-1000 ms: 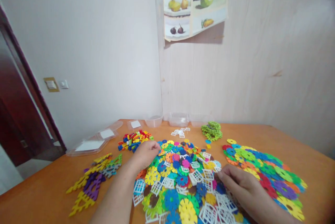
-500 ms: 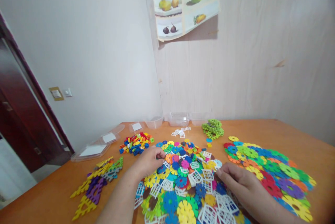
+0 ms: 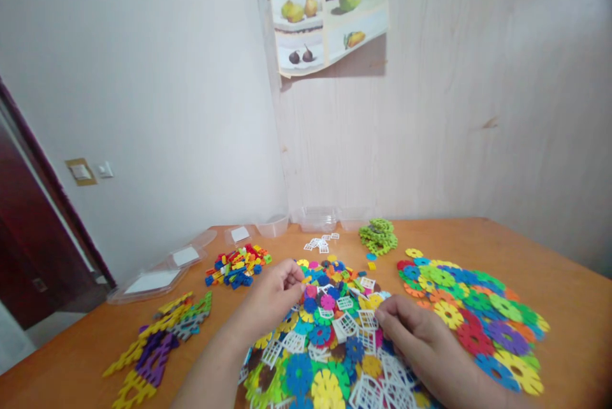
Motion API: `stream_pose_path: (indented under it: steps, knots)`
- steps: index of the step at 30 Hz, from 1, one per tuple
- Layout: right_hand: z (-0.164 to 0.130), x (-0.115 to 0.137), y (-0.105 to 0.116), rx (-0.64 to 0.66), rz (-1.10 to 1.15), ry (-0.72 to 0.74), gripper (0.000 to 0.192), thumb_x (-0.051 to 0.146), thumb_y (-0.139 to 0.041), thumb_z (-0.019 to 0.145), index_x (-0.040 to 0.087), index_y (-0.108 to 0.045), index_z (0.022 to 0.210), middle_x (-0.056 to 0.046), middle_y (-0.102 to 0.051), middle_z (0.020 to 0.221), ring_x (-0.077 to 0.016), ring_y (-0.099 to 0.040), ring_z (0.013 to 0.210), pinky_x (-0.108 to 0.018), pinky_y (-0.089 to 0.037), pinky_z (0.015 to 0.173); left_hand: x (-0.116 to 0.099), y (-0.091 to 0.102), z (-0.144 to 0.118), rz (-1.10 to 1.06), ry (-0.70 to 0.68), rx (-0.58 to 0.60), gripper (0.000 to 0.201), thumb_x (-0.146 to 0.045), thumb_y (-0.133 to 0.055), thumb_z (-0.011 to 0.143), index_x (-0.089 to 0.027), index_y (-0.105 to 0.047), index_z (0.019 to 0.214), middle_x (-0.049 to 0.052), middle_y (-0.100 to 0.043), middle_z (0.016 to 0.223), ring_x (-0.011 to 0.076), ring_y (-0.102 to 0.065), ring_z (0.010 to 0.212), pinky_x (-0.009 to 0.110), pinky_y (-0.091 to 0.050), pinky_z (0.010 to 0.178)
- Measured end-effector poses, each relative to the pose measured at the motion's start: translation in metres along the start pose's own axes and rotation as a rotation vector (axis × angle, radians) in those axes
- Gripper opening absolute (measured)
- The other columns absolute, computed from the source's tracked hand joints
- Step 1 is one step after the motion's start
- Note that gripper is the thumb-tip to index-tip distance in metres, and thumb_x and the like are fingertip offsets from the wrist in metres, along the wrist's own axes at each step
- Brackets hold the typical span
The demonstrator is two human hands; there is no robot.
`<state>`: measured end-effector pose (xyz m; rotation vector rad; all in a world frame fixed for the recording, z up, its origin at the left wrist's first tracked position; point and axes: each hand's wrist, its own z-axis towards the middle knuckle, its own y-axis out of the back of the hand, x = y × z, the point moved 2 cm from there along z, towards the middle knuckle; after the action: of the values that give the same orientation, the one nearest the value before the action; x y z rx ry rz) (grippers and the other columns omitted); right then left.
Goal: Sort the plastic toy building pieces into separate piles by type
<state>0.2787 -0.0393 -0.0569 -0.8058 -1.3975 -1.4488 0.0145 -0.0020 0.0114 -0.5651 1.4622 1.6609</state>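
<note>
A mixed pile of colourful notched flower discs (image 3: 327,388) and white window-frame pieces (image 3: 347,326) spreads over the table in front of me. My left hand (image 3: 280,287) is over the pile's left rear side, fingers curled in a pinch near small discs. Whatever is between those fingertips is too small to name. At the pile's right side, my right hand (image 3: 421,336) has thumb and index finger pressed together beside a white window piece. Its fingers hide anything they may hold.
Flower discs (image 3: 478,313) lie grouped at right. Small bricks (image 3: 238,265) and yellow-purple interlocking pieces (image 3: 155,351) sit at left. Behind are green pieces (image 3: 377,237), white window pieces (image 3: 318,243), clear tubs (image 3: 272,226) and lids (image 3: 153,281) along the wooden table (image 3: 559,307).
The view has turned slightly right. Against the pile, my left hand has risen and shifted right, and my right hand has moved a little left. Both stay pinched.
</note>
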Motion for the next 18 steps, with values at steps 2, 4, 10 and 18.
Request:
stream_pose_path:
  steps: [2,4,10,18]
  knots:
    - [-0.003,0.009,-0.007,0.037,0.067,0.042,0.029,0.047,-0.051,0.091,0.021,-0.062,0.085,0.003,-0.049,0.066,-0.0113,-0.043,0.059,-0.022,-0.035,0.053,-0.018,-0.015,-0.008,-0.015,-0.045,0.055,0.009,-0.029,-0.056,0.082,-0.020,-0.058,0.082,-0.001,-0.058,0.074,0.0124,-0.052,0.068,0.022,-0.039,0.061]
    - [-0.005,0.017,-0.013,0.052,0.155,0.082,0.029,0.049,-0.053,0.090,0.022,-0.063,0.095,0.001,-0.054,0.072,-0.0126,-0.048,0.065,-0.023,-0.040,0.057,-0.034,-0.028,-0.017,0.003,-0.077,0.099,0.010,-0.030,-0.055,0.084,-0.020,-0.059,0.084,-0.001,-0.060,0.077,0.0127,-0.053,0.070,0.022,-0.039,0.063]
    - [-0.007,0.028,-0.022,0.069,0.237,0.121,0.028,0.049,-0.062,0.084,0.023,-0.065,0.094,0.000,-0.059,0.075,-0.0140,-0.053,0.068,-0.024,-0.043,0.061,-0.056,-0.047,-0.031,0.126,-0.129,0.241,0.009,-0.025,-0.054,0.084,-0.021,-0.061,0.083,0.000,-0.062,0.076,0.0141,-0.054,0.069,0.024,-0.036,0.061]
    - [-0.003,0.015,-0.020,0.065,0.235,0.082,0.034,0.055,-0.057,0.087,0.021,-0.061,0.083,0.002,-0.056,0.064,-0.0108,-0.046,0.058,-0.022,-0.034,0.053,-0.056,-0.057,-0.031,0.069,-0.115,0.256,0.017,-0.033,-0.053,0.087,-0.021,-0.064,0.089,0.001,-0.065,0.079,0.0145,-0.055,0.071,0.024,-0.036,0.061]
